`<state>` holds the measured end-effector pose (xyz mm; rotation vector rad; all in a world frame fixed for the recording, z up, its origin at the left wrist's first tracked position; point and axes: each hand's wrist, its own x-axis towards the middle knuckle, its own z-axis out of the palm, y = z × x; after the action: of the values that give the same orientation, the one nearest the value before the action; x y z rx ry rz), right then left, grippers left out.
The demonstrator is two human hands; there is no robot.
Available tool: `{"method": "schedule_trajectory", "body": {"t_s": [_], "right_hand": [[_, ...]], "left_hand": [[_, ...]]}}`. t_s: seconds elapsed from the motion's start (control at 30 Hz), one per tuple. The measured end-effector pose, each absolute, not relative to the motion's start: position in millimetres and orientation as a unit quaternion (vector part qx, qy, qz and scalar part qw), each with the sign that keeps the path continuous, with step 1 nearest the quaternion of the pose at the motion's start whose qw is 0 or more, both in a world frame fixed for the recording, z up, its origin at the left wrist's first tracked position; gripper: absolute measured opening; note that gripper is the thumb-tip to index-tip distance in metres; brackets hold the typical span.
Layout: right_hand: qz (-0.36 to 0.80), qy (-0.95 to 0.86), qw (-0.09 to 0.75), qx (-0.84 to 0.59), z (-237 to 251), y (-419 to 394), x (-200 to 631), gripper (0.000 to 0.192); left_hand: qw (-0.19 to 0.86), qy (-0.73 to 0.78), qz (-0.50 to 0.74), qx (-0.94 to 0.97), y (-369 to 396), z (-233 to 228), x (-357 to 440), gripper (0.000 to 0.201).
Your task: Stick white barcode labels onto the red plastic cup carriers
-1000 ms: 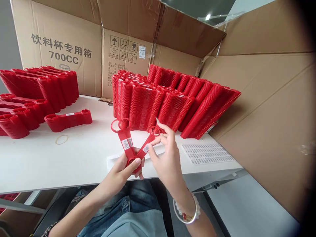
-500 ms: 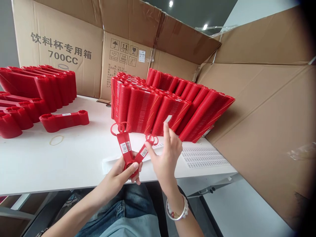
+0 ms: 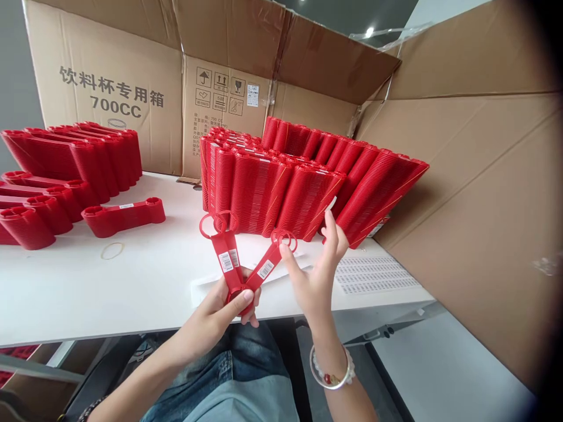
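Observation:
My left hand (image 3: 220, 310) pinches the lower ends of several flat red plastic cup carriers (image 3: 229, 258), fanned out above the table's front edge, each with a white barcode label. The rightmost carrier (image 3: 269, 264) leans to the right. My right hand (image 3: 314, 272) touches that carrier's ring end with the thumb side and holds a small white sticker (image 3: 331, 204) up between its fingertips. A sheet of white labels (image 3: 373, 274) lies on the table just right of this hand.
Large stacks of red carriers (image 3: 303, 181) stand behind my hands, and more stacks (image 3: 65, 170) lie at the left. A rubber band (image 3: 111, 251) lies on the white table (image 3: 132, 281). Open cardboard boxes (image 3: 461, 193) wall in the back and right.
My right hand has lifted off the rightmost carrier's label area and moved right and up with a white sticker at its fingertips. The left hand keeps its grip on the fanned carriers.

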<state>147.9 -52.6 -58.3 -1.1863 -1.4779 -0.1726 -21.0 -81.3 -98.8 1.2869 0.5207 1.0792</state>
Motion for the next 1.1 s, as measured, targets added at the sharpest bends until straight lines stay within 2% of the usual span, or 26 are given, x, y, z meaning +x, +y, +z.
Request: {"method": "schedule_trajectory", "body": {"t_s": [0.17,0.37,0.57,0.73,0.87,0.97,1.1], "right_hand": [[-0.065,-0.603,0.611,-0.509,-54.7,-53.9,157.5,0.068],[-0.135,-0.59,0.629,-0.489,-48.8,-57.9,158.6,0.081],[-0.105,-0.6,0.621,-0.493,-39.4,-61.4,159.2,0.075],[-0.176,-0.576,0.655,-0.457,-33.2,-81.1,153.7,0.074],[-0.218,-0.591,0.636,-0.446,-21.9,-88.7,144.1,0.079],[-0.161,-0.653,0.597,-0.436,-11.6,-86.5,139.6,0.074],[0.004,-0.685,0.599,-0.414,-7.1,-90.9,143.6,0.06]], "left_hand": [[0.611,0.248,0.468,0.589,-86.4,-96.1,-21.0,0.021],[0.582,0.273,0.458,0.614,-90.6,-100.0,-23.7,0.02],[0.52,0.309,0.454,0.654,-93.7,-101.9,-25.1,0.018],[0.442,0.327,0.442,0.709,-94.8,-100.4,-25.5,0.015],[0.401,0.32,0.363,0.778,-95.9,-98.2,-25.4,0.015],[0.427,0.31,0.314,0.789,-95.9,-98.9,-25.9,0.018],[0.53,0.323,0.34,0.706,-91.8,-99.3,-28.0,0.024]]}}
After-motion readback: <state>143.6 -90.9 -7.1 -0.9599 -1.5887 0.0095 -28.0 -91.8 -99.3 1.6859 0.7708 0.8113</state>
